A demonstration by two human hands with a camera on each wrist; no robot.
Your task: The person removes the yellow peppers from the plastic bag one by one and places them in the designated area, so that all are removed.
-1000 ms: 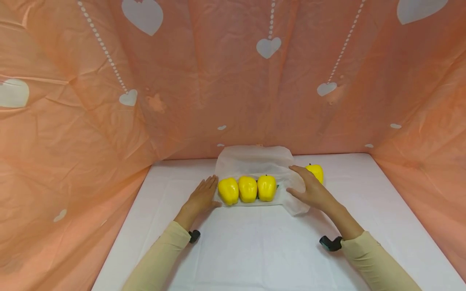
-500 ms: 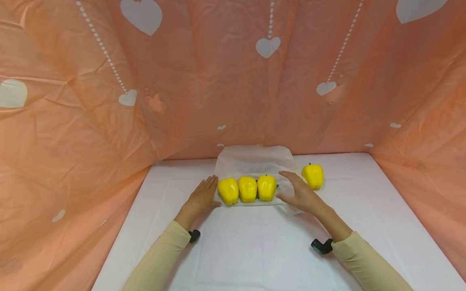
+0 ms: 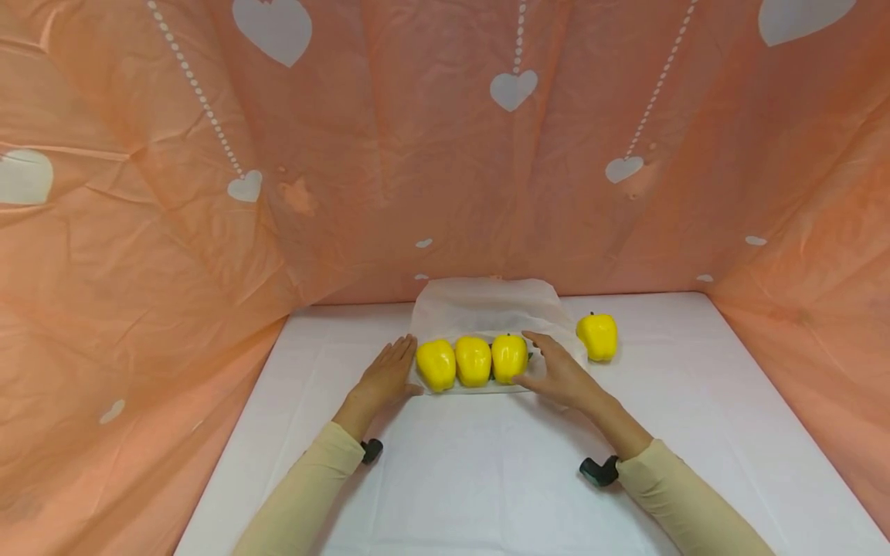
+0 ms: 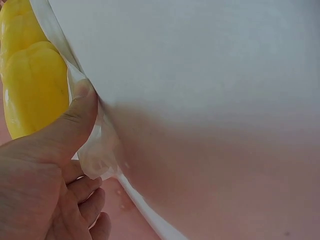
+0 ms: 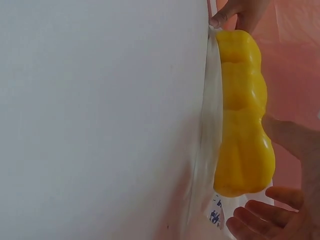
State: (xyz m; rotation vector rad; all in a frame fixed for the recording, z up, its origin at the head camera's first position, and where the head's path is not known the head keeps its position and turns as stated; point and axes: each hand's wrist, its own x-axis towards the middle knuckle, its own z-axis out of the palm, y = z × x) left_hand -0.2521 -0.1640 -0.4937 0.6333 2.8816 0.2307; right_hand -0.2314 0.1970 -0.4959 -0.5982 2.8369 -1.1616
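Note:
Three yellow bell peppers lie side by side on a thin, translucent whitish plastic sheet: the left pepper (image 3: pixel 436 365), the middle pepper (image 3: pixel 473 361) and the right pepper (image 3: pixel 509 357). The plastic sheet (image 3: pixel 487 301) spreads out behind them. My left hand (image 3: pixel 385 376) rests with straight fingers at the sheet's left side, beside the left pepper. In the left wrist view its thumb (image 4: pixel 70 120) lies on the sheet's front edge. My right hand (image 3: pixel 562 376) is spread at the right pepper, thumb in front and fingers behind; in the right wrist view its fingers (image 5: pixel 270 215) are apart.
A fourth yellow pepper (image 3: pixel 598 337) stands to the right, behind my right hand. White cloth covers the table (image 3: pixel 452 479), and orange curtains (image 3: pixel 452 177) with white hearts enclose it at the back and sides. Blue print (image 5: pixel 215 210) shows on the plastic near the right pepper.
My right hand has moved left from the sheet's right side to the right pepper, uncovering the fourth pepper. The sheet's front right corner no longer shows spread out. The left hand has stayed put.

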